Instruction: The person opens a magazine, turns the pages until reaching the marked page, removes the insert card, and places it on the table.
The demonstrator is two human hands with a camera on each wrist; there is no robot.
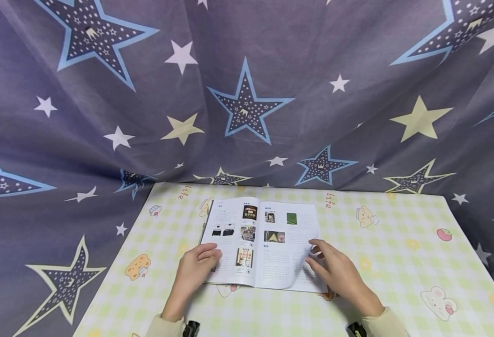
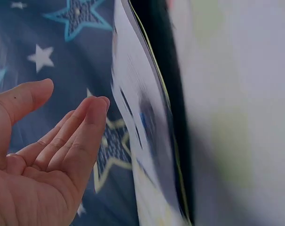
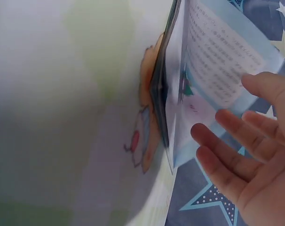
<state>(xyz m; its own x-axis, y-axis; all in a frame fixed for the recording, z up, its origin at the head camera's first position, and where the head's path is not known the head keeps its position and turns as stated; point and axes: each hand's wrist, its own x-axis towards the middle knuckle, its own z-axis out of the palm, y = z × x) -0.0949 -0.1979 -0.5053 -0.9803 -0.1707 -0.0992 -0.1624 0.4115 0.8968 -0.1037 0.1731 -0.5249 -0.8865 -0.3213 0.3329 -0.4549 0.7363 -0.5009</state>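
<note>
An open magazine (image 1: 278, 262) with printed text and small colour pictures lies on the table. My left hand (image 1: 199, 264) rests at the lower part of its left page, fingers lightly bent. In the left wrist view that hand (image 2: 53, 155) shows an uncovered palm beside the magazine's edge (image 2: 152, 108). My right hand (image 1: 339, 269) is at the right page's outer edge, where the lower corner curls up off the sheet below. The right wrist view has the thumb overlapping the lifted page (image 3: 222, 56), with the fingers (image 3: 227, 160) spread apart from the thumb.
A pale green checked tablecloth (image 1: 398, 262) with cartoon prints covers the table. Behind it and at the sides hangs a dark purple-grey curtain (image 1: 297, 47) with stars. Dark wrist straps (image 1: 191, 328) show at the light sleeves.
</note>
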